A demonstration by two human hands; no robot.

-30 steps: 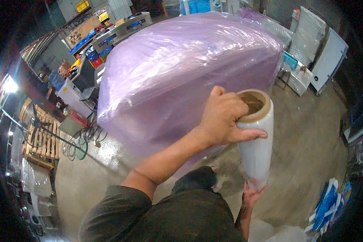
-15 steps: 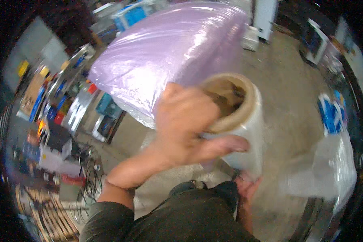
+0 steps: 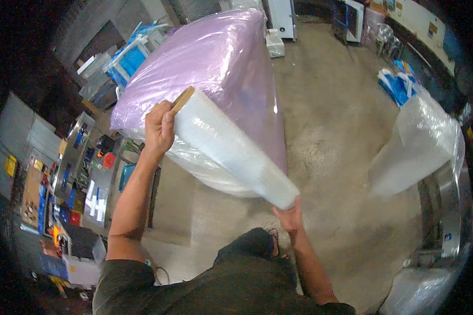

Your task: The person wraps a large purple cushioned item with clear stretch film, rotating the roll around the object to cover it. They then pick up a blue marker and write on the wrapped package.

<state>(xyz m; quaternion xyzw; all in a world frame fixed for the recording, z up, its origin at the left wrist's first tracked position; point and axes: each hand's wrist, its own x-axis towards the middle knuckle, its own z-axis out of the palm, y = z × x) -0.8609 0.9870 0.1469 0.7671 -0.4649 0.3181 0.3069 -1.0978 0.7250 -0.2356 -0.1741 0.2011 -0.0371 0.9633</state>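
A roll of clear stretch film (image 3: 231,149) on a brown cardboard core lies tilted across the middle of the view. My left hand (image 3: 159,128) grips its upper end at the core. My right hand (image 3: 289,218) holds its lower end from underneath. Behind the roll stands a big purple bundle (image 3: 220,63) wrapped in glossy clear film, close against the roll.
Concrete floor (image 3: 336,121) spreads to the right. A white film-wrapped bundle (image 3: 420,147) stands at right, blue packs (image 3: 399,79) beyond it. Shelves and tables with tools and boxes (image 3: 84,173) line the left. White panels (image 3: 281,18) stand at the back.
The roll has swung from upright and close to the camera to a tilted position, stretched out between both hands. The view has turned, bringing the white bundle in at right.
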